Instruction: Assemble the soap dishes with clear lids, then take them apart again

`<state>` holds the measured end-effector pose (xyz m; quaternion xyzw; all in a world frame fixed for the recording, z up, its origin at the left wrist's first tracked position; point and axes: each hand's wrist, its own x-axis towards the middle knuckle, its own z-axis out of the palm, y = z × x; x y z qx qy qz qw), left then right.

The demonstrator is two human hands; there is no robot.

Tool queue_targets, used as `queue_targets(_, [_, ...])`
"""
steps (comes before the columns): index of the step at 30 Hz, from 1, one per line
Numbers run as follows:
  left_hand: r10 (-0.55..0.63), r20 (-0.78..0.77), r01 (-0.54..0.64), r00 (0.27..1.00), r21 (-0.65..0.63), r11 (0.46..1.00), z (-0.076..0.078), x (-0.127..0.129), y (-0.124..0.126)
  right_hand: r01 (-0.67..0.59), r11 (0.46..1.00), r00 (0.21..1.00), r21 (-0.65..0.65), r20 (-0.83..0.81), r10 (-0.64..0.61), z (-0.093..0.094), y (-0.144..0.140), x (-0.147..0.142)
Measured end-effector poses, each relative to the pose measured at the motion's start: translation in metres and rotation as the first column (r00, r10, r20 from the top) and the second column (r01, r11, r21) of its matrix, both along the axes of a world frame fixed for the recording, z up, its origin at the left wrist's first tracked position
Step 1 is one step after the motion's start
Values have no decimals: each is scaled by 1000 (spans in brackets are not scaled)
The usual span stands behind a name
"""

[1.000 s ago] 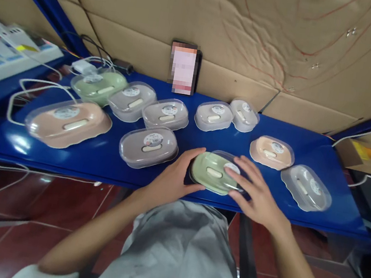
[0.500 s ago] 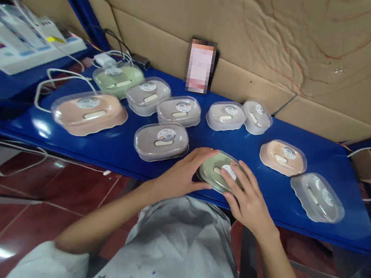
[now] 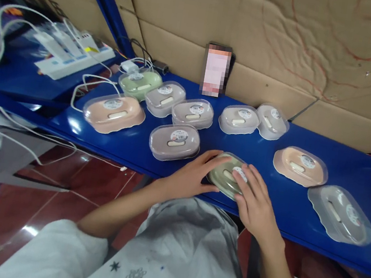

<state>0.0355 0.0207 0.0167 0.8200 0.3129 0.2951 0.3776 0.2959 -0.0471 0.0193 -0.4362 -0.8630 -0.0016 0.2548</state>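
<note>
A green oval plastic box [image 3: 224, 175] with a clear lid, a pale bar-shaped piece and a round white label lies between my hands at the front edge of the blue table. My left hand [image 3: 196, 174] grips its left end, thumb and fingers spread around it. On the other end my right hand [image 3: 256, 199] has its fingers over the lid and partly hides the label. Just left of my left hand sits a grey box [image 3: 174, 149] of the same kind.
Similar boxes stand around: peach [image 3: 114, 113], green [image 3: 141, 80], several grey ones, and at right another peach one [image 3: 299, 166] and a grey one [image 3: 338, 215]. A phone [image 3: 215, 71] leans on the cardboard wall [image 3: 177, 11]. A power strip [image 3: 74, 62] with cables lies at left.
The view has shifted left, so things appear further right. Both hands keep their hold on the green box, which has hardly moved on the table.
</note>
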Motion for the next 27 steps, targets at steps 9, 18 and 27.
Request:
queue_targets(9, [18,-26,-17,1000,43,999,2,0,-1,-26,999,999,36,38,25,-3,-1,0])
queue_targets(18, [28,-62,-24,998,67,997,4,2,0,-13,1000,1000,-16,-22,12,-3,3,3])
queue_targets(27, [101,-34,-91,994,235,968,5,0,-8,109,994,992,-26,70,-107,-3,1,-4])
